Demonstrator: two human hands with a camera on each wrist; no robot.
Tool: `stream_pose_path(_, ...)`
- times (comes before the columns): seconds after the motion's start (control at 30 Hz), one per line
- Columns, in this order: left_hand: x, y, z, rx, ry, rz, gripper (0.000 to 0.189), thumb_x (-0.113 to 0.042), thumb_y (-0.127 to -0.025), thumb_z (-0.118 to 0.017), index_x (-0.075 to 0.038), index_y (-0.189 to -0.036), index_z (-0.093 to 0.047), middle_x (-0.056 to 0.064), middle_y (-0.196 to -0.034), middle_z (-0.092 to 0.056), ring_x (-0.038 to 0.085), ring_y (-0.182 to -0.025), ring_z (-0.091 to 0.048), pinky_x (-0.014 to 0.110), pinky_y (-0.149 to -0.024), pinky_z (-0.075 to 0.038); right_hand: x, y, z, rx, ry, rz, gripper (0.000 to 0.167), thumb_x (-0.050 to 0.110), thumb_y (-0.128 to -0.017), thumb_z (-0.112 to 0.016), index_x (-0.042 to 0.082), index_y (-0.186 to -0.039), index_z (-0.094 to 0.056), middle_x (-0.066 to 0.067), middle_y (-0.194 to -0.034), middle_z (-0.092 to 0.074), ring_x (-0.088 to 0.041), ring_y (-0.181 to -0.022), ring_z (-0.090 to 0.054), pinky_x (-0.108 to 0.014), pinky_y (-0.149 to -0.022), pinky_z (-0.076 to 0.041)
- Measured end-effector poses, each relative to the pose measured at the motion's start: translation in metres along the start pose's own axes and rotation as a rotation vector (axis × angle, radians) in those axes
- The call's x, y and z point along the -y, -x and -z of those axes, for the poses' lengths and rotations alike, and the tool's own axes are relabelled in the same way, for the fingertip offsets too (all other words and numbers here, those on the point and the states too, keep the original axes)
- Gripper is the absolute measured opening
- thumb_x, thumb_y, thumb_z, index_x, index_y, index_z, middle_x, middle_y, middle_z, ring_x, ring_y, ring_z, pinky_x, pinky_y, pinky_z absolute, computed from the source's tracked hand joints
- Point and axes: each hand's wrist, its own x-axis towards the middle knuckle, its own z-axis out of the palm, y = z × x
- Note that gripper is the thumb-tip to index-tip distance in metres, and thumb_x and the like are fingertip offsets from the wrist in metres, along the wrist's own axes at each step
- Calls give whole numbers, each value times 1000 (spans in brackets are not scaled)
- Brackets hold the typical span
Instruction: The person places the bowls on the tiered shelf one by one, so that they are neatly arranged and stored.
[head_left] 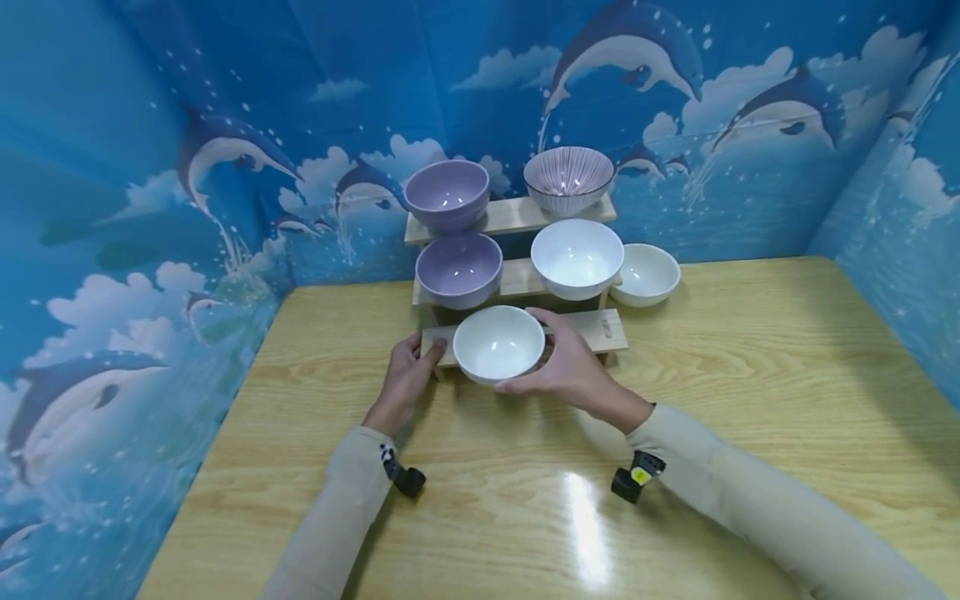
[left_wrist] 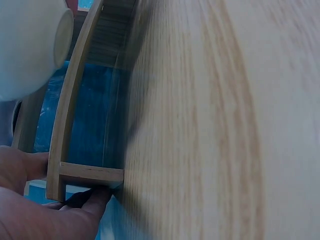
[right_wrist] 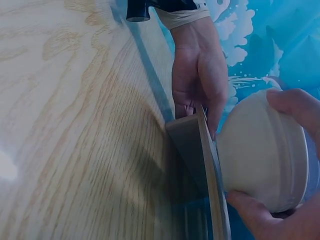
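My right hand (head_left: pixel 573 367) grips a white bowl (head_left: pixel 498 343) by its right side, thumb at the near side and fingers toward the far side. The bowl is upright, over the lowest board (head_left: pixel 603 329) of a three-tier wooden rack. In the right wrist view, the base of the white bowl (right_wrist: pixel 255 150) is right at the board. My left hand (head_left: pixel 405 375) holds the left end of that board, thumb on top; in the left wrist view its fingers (left_wrist: pixel 97 205) reach behind the rack's leg (left_wrist: pixel 92 172).
Two purple bowls, an upper one (head_left: pixel 447 196) and a middle-tier one (head_left: pixel 459 271), stand on the rack's left. On its right are a striped bowl (head_left: pixel 568 179) and a white bowl (head_left: pixel 577 258). Another white bowl (head_left: pixel 648 275) sits on the table behind the rack's right side.
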Motion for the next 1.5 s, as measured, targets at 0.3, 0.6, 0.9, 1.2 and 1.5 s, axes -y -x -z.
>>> stream_pose_path(0.3,5,-1,0,-27,12,-9,49,-22,-106,-55,0,-148,-45,17,-139,-58,26,-128,-56,39,-110,-44,4,-6,-8,-10,8,-18,109,21,-62,-98,-4,-150,-38,-19,-141,-51,-33,-124,-55,-46,-104,-48)
stream_pose_path(0.6,5,-3,-1,-28,-5,-15,51,-22,-106,-55,0,-150,-42,15,-142,-57,23,-130,-54,36,-111,-43,5,-12,-12,-28,18,-16,109,21,-60,-99,-3,-148,-40,-17,-139,-54,-31,-121,-57,-45,-103,-49)
stream_pose_path(0.9,4,-5,-4,-73,-4,17,54,-22,-104,-57,1,-150,-42,18,-147,-53,25,-136,-49,38,-115,-38,4,-17,-17,-43,-6,6,101,20,-58,-100,2,-142,-49,-12,-131,-60,-28,-117,-60,-43,-103,-47)
stream_pose_path(1.2,5,-5,-5,-79,16,3,55,-21,-103,-60,4,-149,-43,19,-142,-57,25,-131,-54,37,-113,-41,7,-19,-21,-55,23,-8,103,24,-59,-100,3,-144,-47,-11,-133,-58,-28,-119,-57,-44,-105,-46)
stream_pose_path(1.5,6,-5,-5,-91,11,-4,58,-21,-104,-59,6,-151,-39,21,-144,-54,27,-133,-52,38,-114,-39,9,-22,-26,-63,18,-6,105,21,-59,-100,2,-146,-45,-14,-137,-55,-30,-122,-55,-45,-108,-43)
